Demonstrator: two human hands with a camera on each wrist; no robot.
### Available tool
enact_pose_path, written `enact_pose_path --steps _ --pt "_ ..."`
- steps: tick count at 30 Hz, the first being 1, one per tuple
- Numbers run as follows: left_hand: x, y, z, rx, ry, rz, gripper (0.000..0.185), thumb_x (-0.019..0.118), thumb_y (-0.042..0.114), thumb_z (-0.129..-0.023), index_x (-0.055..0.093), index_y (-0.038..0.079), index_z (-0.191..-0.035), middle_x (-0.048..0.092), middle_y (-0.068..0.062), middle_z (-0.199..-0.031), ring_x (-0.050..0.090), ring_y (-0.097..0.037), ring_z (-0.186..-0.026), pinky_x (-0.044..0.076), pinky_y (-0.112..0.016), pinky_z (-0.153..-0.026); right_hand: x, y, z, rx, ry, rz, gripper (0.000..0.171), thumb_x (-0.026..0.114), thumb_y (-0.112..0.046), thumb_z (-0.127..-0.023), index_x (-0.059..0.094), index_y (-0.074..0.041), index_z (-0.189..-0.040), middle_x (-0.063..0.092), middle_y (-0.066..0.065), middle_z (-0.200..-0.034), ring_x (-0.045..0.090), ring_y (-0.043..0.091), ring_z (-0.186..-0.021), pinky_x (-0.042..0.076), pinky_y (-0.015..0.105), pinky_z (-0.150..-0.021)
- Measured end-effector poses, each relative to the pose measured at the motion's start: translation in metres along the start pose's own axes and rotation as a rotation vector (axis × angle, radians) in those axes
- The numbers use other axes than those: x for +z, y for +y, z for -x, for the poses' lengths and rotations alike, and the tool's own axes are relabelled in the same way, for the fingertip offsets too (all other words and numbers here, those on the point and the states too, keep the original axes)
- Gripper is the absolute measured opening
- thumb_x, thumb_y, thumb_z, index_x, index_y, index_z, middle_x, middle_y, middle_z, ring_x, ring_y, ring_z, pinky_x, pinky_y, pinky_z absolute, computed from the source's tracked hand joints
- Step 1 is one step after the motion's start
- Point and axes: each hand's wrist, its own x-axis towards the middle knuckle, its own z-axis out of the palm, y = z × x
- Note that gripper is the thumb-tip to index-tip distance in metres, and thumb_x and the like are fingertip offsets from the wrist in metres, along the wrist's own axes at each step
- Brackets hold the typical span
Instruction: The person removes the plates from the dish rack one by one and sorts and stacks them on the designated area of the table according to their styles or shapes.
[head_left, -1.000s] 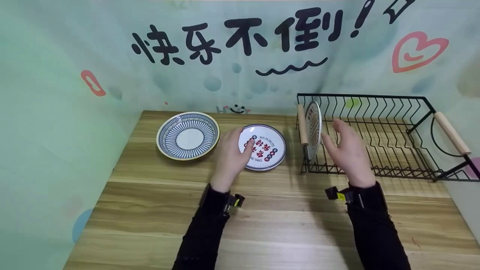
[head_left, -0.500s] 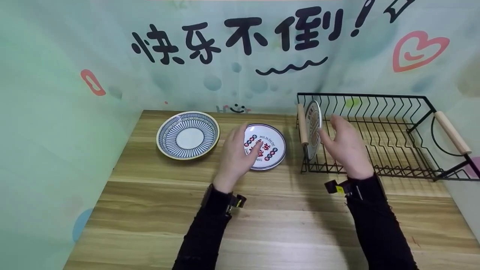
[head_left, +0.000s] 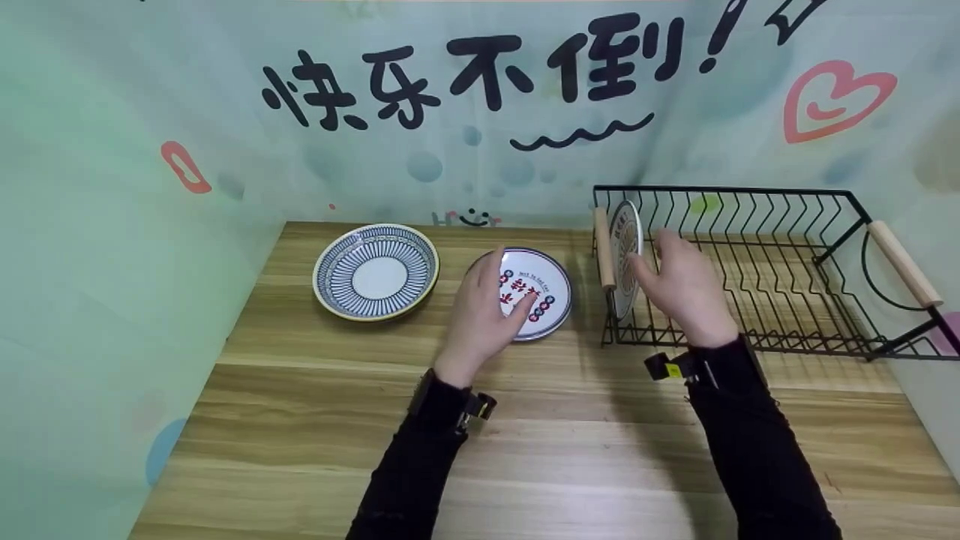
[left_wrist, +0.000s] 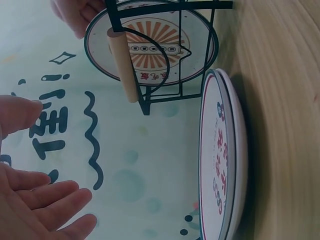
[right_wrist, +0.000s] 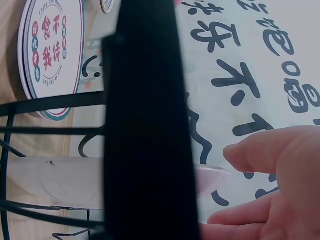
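My left hand (head_left: 480, 322) hovers over a white plate (head_left: 551, 285) with red characters, its thumb and fingers spread, holding nothing. In the left wrist view that plate (left_wrist: 215, 165) rests on a second plate (left_wrist: 238, 150), both flat on the table. A patterned plate (head_left: 625, 240) stands upright at the left end of a black wire dish rack (head_left: 720, 190). Beside its upper edge is my right hand (head_left: 690, 289), thumb and fingers apart. In the right wrist view the plate's edge (right_wrist: 212, 179) lies near the gap between thumb (right_wrist: 255, 150) and fingers; a dark bar hides its middle.
A blue-striped deep plate (head_left: 379, 277) sits on the wooden table (head_left: 315, 420) to the left. Wooden handles (head_left: 905, 264) cap the rack's ends, and its wire slots stretch to the right. A printed backdrop (head_left: 465, 165) rises right behind the table.
My left hand has shifted slightly right over the white plate. My right hand has drifted slightly left and up, nearer the upright plate. The plates and rack stay put.
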Motion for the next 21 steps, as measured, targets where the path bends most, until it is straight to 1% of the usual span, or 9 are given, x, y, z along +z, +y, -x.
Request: enact_pose_path --steps 5,9,12,14,17,20,21 --pt "0.006 -0.001 0.001 0.029 -0.001 -0.023 0.079 0.072 0.031 -0.089 0.035 -0.009 -0.146 0.047 -0.026 -0.142 0.044 -0.037 -0.132 0.030 -0.042 -0.115 0.000 0.000 -0.001 0.013 -0.018 -0.009 0.059 0.054 -0.033 -0.101 0.043 0.014 -0.136 0.055 0.036 -0.122 0.056 0.048 -0.104 0.044 0.062 -0.094" --pt "0.011 -0.003 0.001 0.051 0.002 -0.025 0.077 0.073 0.030 -0.089 0.036 -0.010 -0.144 0.049 -0.026 -0.139 0.047 -0.038 -0.129 0.034 -0.042 -0.113 0.001 0.000 -0.003 0.018 -0.029 0.008 0.053 0.052 -0.036 -0.102 0.050 0.012 -0.124 0.059 0.029 -0.106 0.058 0.041 -0.089 0.050 0.056 -0.078" --pt "0.013 -0.004 0.002 0.060 -0.003 -0.038 0.078 0.073 0.031 -0.089 0.037 -0.011 -0.144 0.050 -0.026 -0.139 0.047 -0.037 -0.129 0.033 -0.041 -0.114 0.002 0.000 -0.004 0.024 -0.039 0.034 0.046 0.052 -0.038 -0.101 0.054 0.006 -0.112 0.057 0.018 -0.089 0.054 0.033 -0.073 0.047 0.046 -0.061" --pt "0.014 -0.003 0.002 0.062 -0.010 -0.048 0.078 0.072 0.032 -0.090 0.037 -0.011 -0.144 0.050 -0.026 -0.139 0.047 -0.037 -0.129 0.034 -0.041 -0.113 0.003 0.000 -0.005 0.027 -0.046 0.042 0.044 0.053 -0.037 -0.101 0.054 0.006 -0.112 0.057 0.015 -0.087 0.053 0.030 -0.071 0.046 0.043 -0.057" --pt "0.016 -0.003 0.003 0.069 -0.019 -0.062 0.078 0.072 0.033 -0.089 0.036 -0.010 -0.144 0.050 -0.026 -0.138 0.048 -0.037 -0.128 0.034 -0.041 -0.113 0.005 0.000 -0.006 0.028 -0.055 0.030 0.043 0.054 -0.031 -0.101 0.053 0.008 -0.117 0.057 0.015 -0.086 0.053 0.029 -0.068 0.044 0.039 -0.053" --pt "0.018 -0.002 0.003 0.073 -0.028 -0.076 0.077 0.071 0.033 -0.090 0.036 -0.008 -0.144 0.051 -0.026 -0.138 0.048 -0.037 -0.128 0.034 -0.042 -0.113 0.007 -0.001 -0.008 0.020 -0.052 0.017 0.044 0.055 -0.025 -0.100 0.050 0.012 -0.121 0.059 0.017 -0.086 0.054 0.028 -0.065 0.043 0.037 -0.052" --pt "0.019 -0.001 0.003 0.074 -0.032 -0.079 0.076 0.070 0.033 -0.090 0.036 -0.008 -0.145 0.051 -0.026 -0.137 0.048 -0.037 -0.128 0.034 -0.042 -0.113 0.008 -0.002 -0.008 0.017 -0.051 0.016 0.043 0.055 -0.024 -0.100 0.050 0.013 -0.121 0.060 0.018 -0.085 0.055 0.028 -0.064 0.043 0.037 -0.052"
